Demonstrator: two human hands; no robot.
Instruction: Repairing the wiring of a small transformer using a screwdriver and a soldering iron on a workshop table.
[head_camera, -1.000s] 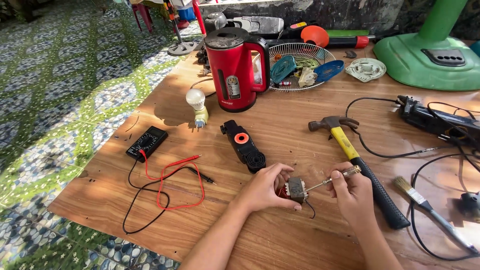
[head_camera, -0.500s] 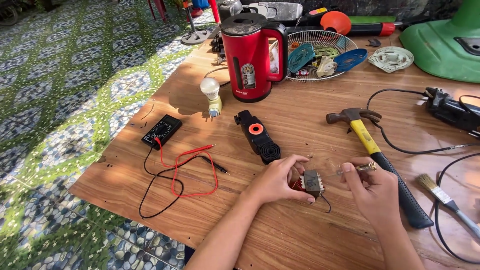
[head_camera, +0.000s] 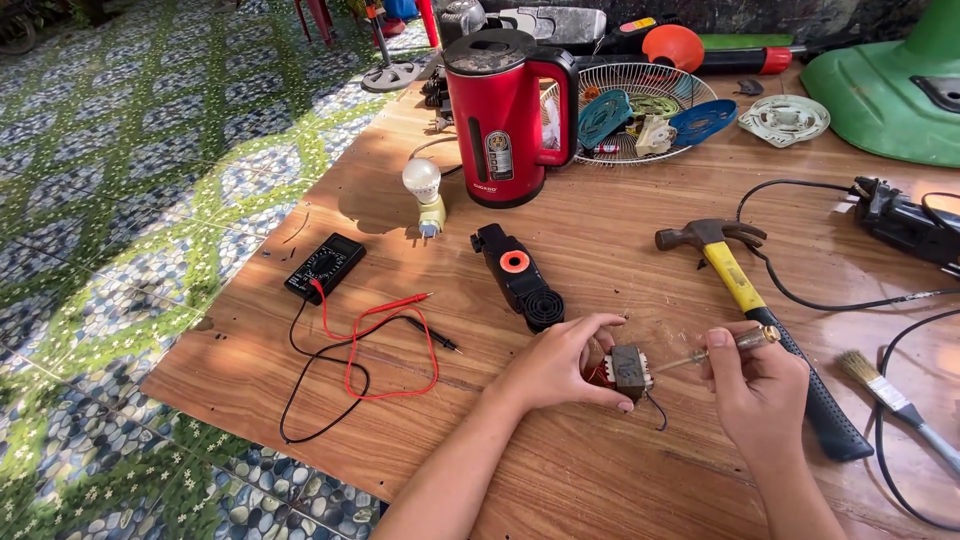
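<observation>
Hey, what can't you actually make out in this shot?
- Head view: screwdriver tip, too small where it meets the transformer.
- Transformer's near side, hidden by left hand fingers.
- Hammer grip middle, behind right hand.
- Green fan base, cut by frame edge.

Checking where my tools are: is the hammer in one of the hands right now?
No, the hammer lies on the wooden table, while the right hand holds a thin metal tool.

Red kettle (head_camera: 505, 115), hammer (head_camera: 745, 290), multimeter (head_camera: 325, 267), paintbrush (head_camera: 890, 395)
</observation>
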